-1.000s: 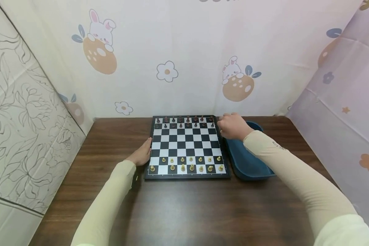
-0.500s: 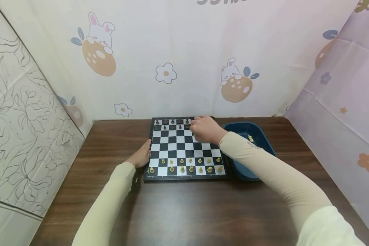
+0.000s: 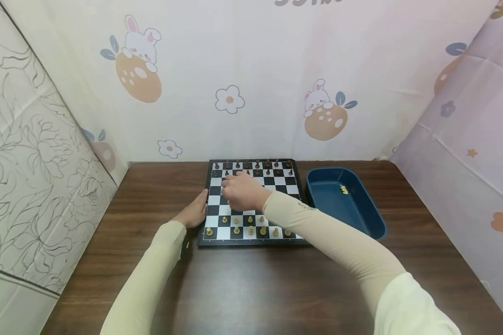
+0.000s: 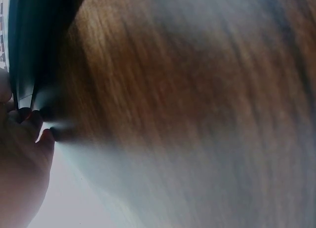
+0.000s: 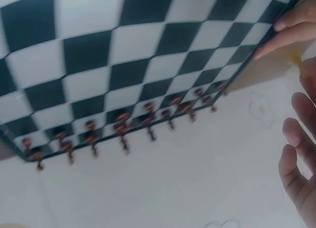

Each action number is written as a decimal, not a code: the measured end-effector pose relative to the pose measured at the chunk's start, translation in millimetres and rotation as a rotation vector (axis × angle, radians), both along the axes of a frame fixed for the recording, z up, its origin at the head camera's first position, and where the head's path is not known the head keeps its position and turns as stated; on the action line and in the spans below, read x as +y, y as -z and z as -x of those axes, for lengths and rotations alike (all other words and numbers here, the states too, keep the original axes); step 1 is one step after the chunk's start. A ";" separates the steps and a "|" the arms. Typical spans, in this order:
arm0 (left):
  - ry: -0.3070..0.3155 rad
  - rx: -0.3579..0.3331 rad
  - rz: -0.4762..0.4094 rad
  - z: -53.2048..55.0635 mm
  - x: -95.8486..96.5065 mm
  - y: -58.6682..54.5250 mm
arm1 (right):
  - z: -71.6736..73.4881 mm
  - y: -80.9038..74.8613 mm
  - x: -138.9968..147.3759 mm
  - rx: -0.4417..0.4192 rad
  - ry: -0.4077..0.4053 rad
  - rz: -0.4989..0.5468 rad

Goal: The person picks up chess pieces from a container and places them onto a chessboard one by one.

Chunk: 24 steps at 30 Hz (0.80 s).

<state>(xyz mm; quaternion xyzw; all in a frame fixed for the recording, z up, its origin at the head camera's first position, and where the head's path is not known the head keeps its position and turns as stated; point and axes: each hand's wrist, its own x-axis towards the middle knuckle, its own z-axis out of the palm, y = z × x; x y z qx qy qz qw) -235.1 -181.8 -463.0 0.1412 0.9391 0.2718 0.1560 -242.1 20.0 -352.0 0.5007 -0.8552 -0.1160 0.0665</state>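
A black-and-white chessboard (image 3: 218, 235) lies on the brown table, with dark red pieces (image 3: 257, 164) along its far side and yellow pieces (image 3: 251, 230) along its near side. In the near row, the second square from the left is bare. My right hand (image 3: 245, 190) is over the board's left-middle squares. It pinches a small yellow chess piece (image 5: 296, 59), seen in the right wrist view and hidden in the head view; its kind is blurred. My left hand (image 3: 193, 210) rests against the board's left edge, its fingers mostly straight in the head view.
A blue tray (image 3: 370, 209) stands right of the board with a few yellow pieces (image 3: 344, 190) inside. A patterned curtain (image 3: 268, 116) hangs behind the table (image 3: 243, 284). My right forearm covers the board's near right corner.
My right hand has moved left from beside the tray, across the board's far side, to over its left-middle squares. The tray's inside has come into sight. My left hand stays at the edge.
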 end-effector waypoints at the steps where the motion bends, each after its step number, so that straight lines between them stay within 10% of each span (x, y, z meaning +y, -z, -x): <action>1: 0.000 -0.001 -0.002 0.2 -0.5 0.0 | -1.6 1.2 -5.3 -0.005 -0.007 -0.003; 24: 0.017 -0.015 -0.027 3.1 -5.7 3.0 | -11.9 48.0 -52.3 -0.064 -0.102 -0.003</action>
